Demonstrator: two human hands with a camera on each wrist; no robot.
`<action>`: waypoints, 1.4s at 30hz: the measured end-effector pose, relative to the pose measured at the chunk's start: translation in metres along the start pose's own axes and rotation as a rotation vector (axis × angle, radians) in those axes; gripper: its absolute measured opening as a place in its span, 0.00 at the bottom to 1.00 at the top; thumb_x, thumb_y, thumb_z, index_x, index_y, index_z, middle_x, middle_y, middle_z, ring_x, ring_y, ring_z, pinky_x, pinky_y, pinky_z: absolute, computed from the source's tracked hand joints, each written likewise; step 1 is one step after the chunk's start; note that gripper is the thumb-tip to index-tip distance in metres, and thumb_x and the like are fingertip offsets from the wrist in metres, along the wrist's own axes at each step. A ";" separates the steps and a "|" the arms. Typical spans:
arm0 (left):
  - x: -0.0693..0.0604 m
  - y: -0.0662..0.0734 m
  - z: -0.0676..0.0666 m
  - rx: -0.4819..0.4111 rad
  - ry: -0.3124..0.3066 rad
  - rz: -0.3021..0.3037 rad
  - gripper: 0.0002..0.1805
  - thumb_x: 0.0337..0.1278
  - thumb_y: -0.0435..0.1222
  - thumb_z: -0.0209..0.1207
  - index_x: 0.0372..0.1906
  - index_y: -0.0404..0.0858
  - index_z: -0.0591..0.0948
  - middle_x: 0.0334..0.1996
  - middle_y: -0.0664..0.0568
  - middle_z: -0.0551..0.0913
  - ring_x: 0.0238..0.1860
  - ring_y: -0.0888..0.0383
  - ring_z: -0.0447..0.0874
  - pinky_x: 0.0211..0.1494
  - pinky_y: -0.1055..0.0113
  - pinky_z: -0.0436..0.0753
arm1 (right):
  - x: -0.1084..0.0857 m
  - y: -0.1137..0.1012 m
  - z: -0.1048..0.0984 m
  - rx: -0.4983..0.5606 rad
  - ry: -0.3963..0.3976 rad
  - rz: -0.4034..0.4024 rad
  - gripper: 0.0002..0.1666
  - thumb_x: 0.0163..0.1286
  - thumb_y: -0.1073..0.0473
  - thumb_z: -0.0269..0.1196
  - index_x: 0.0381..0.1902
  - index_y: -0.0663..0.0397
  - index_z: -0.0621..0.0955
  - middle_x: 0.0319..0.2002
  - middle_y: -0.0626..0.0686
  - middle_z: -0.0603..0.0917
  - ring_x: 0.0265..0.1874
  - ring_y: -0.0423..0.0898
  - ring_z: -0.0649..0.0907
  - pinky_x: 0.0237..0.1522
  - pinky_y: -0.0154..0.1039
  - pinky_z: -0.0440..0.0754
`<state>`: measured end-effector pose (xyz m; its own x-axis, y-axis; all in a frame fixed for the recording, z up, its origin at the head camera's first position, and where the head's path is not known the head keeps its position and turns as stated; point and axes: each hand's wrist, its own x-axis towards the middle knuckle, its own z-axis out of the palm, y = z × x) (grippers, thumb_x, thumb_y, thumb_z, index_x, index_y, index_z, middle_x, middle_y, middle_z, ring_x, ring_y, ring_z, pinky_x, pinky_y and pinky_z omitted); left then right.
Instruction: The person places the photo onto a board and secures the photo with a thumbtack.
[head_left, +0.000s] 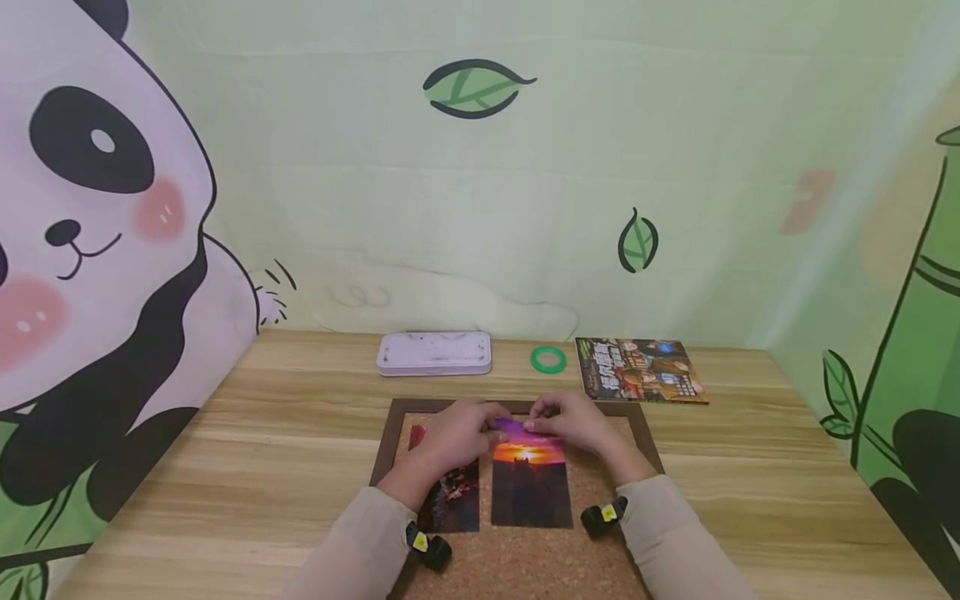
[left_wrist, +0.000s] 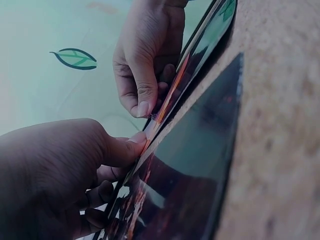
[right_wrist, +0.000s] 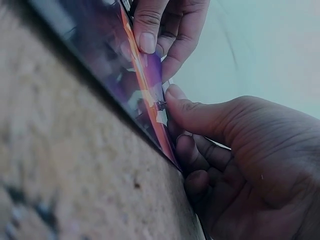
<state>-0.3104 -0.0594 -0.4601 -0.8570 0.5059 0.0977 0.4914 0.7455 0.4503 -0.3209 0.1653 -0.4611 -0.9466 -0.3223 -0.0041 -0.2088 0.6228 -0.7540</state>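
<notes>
A glossy sunset photo (head_left: 529, 492), purple at the top and dark below, lies over the cork board (head_left: 517, 567). At its top edge my left hand (head_left: 459, 433) pinches the photo between thumb and curled fingers. My right hand (head_left: 576, 423) pinches the same edge a little to the right, the two thumbs close together. Seen from the right wrist, the photo's top (right_wrist: 154, 67) tilts up between the hands, and a tiny dark bit sits by the right thumb; its kind is unclear. Left of it, a second dark photo (head_left: 459, 500) lies on the cork, partly hidden by my left hand.
Behind the board's brown frame (head_left: 645, 417) stand a white case (head_left: 433, 354), a green tape roll (head_left: 548, 360) and a colourful booklet (head_left: 641, 371) on the wooden table (head_left: 247, 467). A pale green printed backdrop (head_left: 360, 167) rises at the table's far edge.
</notes>
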 end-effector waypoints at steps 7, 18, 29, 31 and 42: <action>0.000 0.001 -0.001 -0.008 -0.005 -0.011 0.15 0.64 0.43 0.65 0.54 0.47 0.86 0.38 0.56 0.84 0.33 0.61 0.78 0.36 0.64 0.78 | -0.001 -0.001 0.000 0.005 0.002 -0.002 0.04 0.66 0.58 0.71 0.32 0.52 0.86 0.29 0.46 0.83 0.33 0.44 0.78 0.40 0.41 0.75; 0.000 -0.002 0.000 -0.003 0.004 0.011 0.15 0.65 0.43 0.65 0.54 0.48 0.85 0.38 0.57 0.83 0.35 0.61 0.78 0.38 0.64 0.78 | -0.001 -0.009 0.003 -0.039 0.064 0.088 0.07 0.64 0.57 0.72 0.30 0.52 0.86 0.27 0.46 0.82 0.31 0.44 0.79 0.38 0.41 0.75; 0.002 -0.003 0.002 -0.009 -0.009 -0.008 0.14 0.65 0.43 0.65 0.54 0.47 0.85 0.37 0.58 0.83 0.34 0.61 0.78 0.38 0.65 0.78 | -0.001 -0.011 0.004 -0.068 0.076 0.098 0.09 0.62 0.57 0.74 0.27 0.53 0.84 0.25 0.47 0.81 0.28 0.43 0.78 0.33 0.37 0.74; 0.002 -0.003 0.000 -0.016 -0.008 -0.006 0.14 0.65 0.43 0.65 0.53 0.47 0.85 0.36 0.57 0.83 0.33 0.61 0.78 0.38 0.65 0.78 | 0.000 -0.012 0.004 -0.084 0.078 0.097 0.09 0.62 0.57 0.74 0.27 0.54 0.84 0.24 0.47 0.81 0.28 0.43 0.78 0.32 0.37 0.74; 0.001 -0.002 -0.001 -0.008 0.000 0.002 0.14 0.64 0.42 0.65 0.53 0.47 0.86 0.38 0.57 0.82 0.36 0.60 0.78 0.41 0.63 0.79 | -0.001 -0.016 0.005 -0.057 0.075 0.109 0.10 0.62 0.60 0.74 0.27 0.56 0.82 0.23 0.48 0.79 0.24 0.43 0.77 0.27 0.35 0.73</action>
<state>-0.3119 -0.0608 -0.4596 -0.8561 0.5073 0.0988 0.4918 0.7409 0.4573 -0.3153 0.1520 -0.4523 -0.9797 -0.1975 -0.0330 -0.1154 0.6916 -0.7130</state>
